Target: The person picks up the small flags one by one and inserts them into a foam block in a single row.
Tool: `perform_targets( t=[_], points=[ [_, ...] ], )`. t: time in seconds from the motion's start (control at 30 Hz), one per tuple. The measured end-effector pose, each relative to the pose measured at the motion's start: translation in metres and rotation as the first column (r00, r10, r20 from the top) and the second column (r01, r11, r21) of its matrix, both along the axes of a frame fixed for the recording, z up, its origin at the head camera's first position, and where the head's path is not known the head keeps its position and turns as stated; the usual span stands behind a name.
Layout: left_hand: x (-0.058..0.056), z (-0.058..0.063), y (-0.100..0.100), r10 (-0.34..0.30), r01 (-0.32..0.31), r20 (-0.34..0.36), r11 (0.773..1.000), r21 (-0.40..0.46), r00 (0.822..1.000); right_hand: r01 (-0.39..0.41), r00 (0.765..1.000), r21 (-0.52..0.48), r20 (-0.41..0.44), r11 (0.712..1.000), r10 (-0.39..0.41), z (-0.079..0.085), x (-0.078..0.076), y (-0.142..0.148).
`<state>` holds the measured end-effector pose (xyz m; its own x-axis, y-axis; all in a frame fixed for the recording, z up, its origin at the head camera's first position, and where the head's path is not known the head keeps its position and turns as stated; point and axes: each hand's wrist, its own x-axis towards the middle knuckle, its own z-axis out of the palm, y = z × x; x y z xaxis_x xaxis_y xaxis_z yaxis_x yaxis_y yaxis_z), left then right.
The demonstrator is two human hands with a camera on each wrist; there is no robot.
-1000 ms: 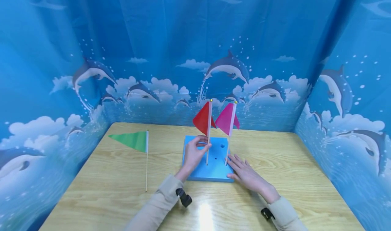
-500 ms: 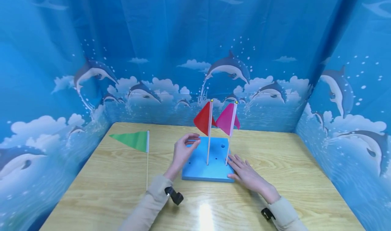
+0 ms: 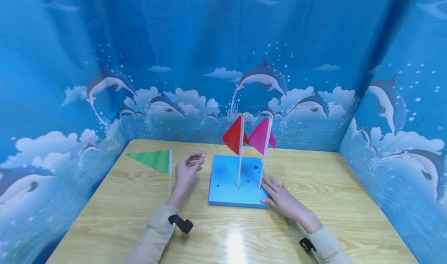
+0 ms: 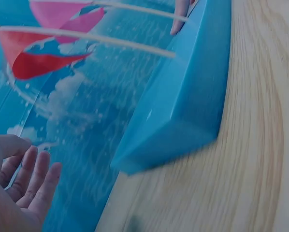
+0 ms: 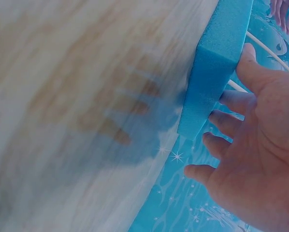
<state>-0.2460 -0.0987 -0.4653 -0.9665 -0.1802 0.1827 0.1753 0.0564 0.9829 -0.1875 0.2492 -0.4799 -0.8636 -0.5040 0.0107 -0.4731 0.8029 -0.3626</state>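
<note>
A blue foam block (image 3: 227,196) with small holes lies on the table. Two flags stand upright in it: a red flag (image 3: 233,136) near the middle and a pink flag (image 3: 259,136) by the right edge. My left hand (image 3: 186,175) hovers between the block and a green flag (image 3: 155,161), fingers loosely bent, holding nothing. The green flag lies on the table, its lower stick hidden behind my left wrist. My right hand (image 3: 284,202) rests with spread fingers against the block's right edge, beside the pink flag's stick. In the right wrist view its thumb (image 5: 251,65) touches the block.
The wooden table (image 3: 314,178) extends around the block. A blue curtain (image 3: 209,43) printed with dolphins encloses the back and both sides. Each wrist wears a black camera strap, such as the left strap (image 3: 181,223).
My left hand has let go of the red flag's stick and moved left, off the block toward the green flag. The red flag stays upright. My right hand has stayed in place.
</note>
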Motion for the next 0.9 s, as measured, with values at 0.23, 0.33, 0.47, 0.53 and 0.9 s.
perform_targets(
  t=[0.23,0.33,0.47,0.53,0.9],
  points=[
    [0.004,-0.006,-0.034,0.034,-0.026,0.117,0.998,-0.065,0.993,0.005,1.0,0.008,0.005,1.0,-0.005,0.001,0.0,0.0],
    [0.007,-0.007,-0.046,0.058,-0.039,0.152,0.991,-0.128,0.987,0.006,1.0,0.007,0.005,1.0,-0.006,0.001,0.0,-0.001],
    [0.011,-0.007,-0.061,0.097,-0.053,0.197,0.975,-0.213,0.976,0.005,1.0,0.006,0.0,1.0,-0.005,0.001,0.0,-0.001],
    [0.014,-0.007,-0.068,0.111,-0.053,0.226,0.967,-0.249,0.968,0.002,1.0,0.009,-0.004,1.0,-0.002,0.001,0.001,-0.001],
    [0.021,-0.017,-0.1,0.152,0.017,0.286,0.86,-0.511,0.946,0.0,1.0,0.009,0.004,1.0,0.0,0.001,-0.001,0.0]
  ],
)
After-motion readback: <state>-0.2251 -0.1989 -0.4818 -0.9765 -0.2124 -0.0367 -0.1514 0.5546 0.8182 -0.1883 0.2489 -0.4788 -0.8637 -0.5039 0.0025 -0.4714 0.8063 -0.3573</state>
